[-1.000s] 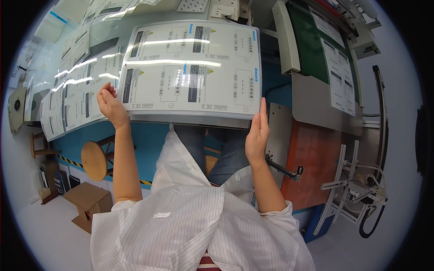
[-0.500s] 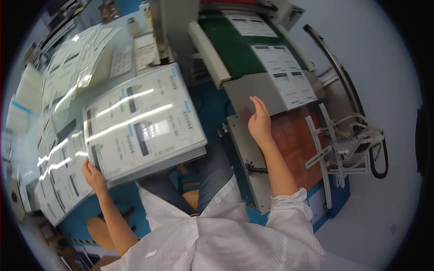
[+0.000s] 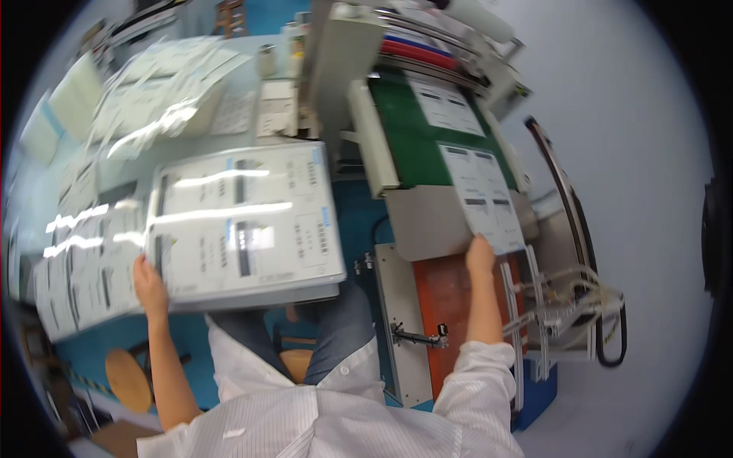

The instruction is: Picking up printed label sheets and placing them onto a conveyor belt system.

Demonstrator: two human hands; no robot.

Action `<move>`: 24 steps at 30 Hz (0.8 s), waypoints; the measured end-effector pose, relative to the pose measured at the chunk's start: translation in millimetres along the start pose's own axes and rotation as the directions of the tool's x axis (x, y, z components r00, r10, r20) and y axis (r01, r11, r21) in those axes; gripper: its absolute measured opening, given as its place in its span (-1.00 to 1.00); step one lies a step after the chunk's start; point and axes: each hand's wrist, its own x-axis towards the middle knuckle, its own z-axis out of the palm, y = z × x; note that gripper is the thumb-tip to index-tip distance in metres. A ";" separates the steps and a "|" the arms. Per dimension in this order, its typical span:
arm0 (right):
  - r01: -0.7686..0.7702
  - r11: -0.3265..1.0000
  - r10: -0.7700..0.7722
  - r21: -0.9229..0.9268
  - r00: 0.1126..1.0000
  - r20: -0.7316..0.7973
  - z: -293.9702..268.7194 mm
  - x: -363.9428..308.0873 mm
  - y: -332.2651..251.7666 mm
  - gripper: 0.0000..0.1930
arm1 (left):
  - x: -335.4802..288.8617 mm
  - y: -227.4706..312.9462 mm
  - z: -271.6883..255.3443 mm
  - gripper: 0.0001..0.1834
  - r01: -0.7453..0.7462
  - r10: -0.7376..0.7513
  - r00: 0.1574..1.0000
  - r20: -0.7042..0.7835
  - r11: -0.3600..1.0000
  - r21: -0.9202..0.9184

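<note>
My left hand [image 3: 151,288] lies against the near left edge of a thick stack of printed sheets [image 3: 252,221], its fingers stretched along the side. The stack's top is white with dark bars and blue marks, and glossy with light streaks. My right hand [image 3: 480,257] has its fingers closed on the near left corner of a printed sheet [image 3: 481,187]. That sheet lies across the green conveyor belt [image 3: 401,145] and the grey metal plate [image 3: 424,221]. Motion blurs the fingertips, and the sheet's underside is hidden.
Another printed sheet [image 3: 447,107] rides farther back on the belt, below the rollers [image 3: 427,57]. An orange surface [image 3: 443,305] and a metal frame with tubes [image 3: 546,313] stand by my right arm. More sheets [image 3: 95,267] spread over the left table. A round stool [image 3: 128,380] is at lower left.
My right hand, raised with nothing in it before, has moved right and closed on the sheet's near corner. My left hand stays by the stack. The whole view has shifted.
</note>
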 end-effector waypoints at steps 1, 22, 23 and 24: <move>0.028 1.000 -0.028 0.002 0.999 0.021 -22.7 -4.8 -16.4 -0.83 | -4.4 -0.6 -3.4 -0.61 0.031 -0.031 0.999 -0.010 0.999 0.011; 0.962 0.240 -0.826 0.134 0.274 -0.492 -97.3 -202.3 -222.5 -0.66 | 12.9 71.6 -89.6 -0.35 0.723 -0.085 0.602 0.794 0.481 -0.496; 0.967 0.227 -0.842 0.120 0.256 -0.474 -96.3 -202.6 -224.0 -0.65 | 8.8 60.3 -77.5 -0.50 0.655 -0.105 0.657 0.747 0.569 -0.497; 0.960 0.239 -0.841 0.149 0.281 -0.462 -95.0 -203.7 -224.2 -0.64 | 5.2 60.7 -74.3 -0.58 0.619 -0.121 0.690 0.714 0.609 -0.495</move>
